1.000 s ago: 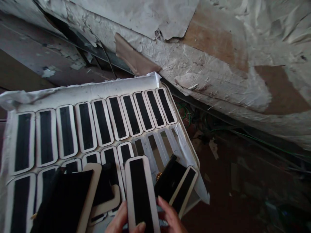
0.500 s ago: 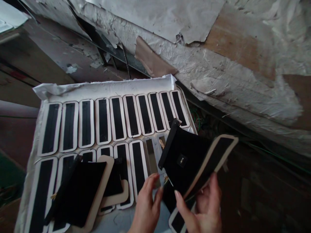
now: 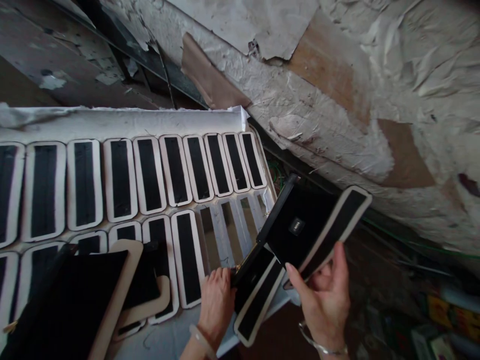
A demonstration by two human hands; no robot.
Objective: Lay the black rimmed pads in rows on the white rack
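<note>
A black piece with a small label point(image 3: 296, 226) and pale-edged strips hangs over the right edge of the board. My right hand point(image 3: 324, 295) pinches it near its upper pale-edged strip. My left hand point(image 3: 217, 300) has its fingers closed round the left end of the piece's dark bar. A lower pale-edged flap point(image 3: 258, 302) of the piece spreads between both hands. At the left, another black piece point(image 3: 71, 300) with a beige edge lies on the rows of pale-edged black strips point(image 3: 187, 255).
The board point(image 3: 123, 120) has a white folded rim along its back. Bare slots point(image 3: 228, 232) show right of the lower row. A paper-covered surface point(image 3: 337, 90) runs along the upper right. Colourful items point(image 3: 442, 312) sit low at the right.
My left hand has closed on the dark bar. The held piece has opened out, showing more of its lower flap. The view has shifted right, so the board appears further left.
</note>
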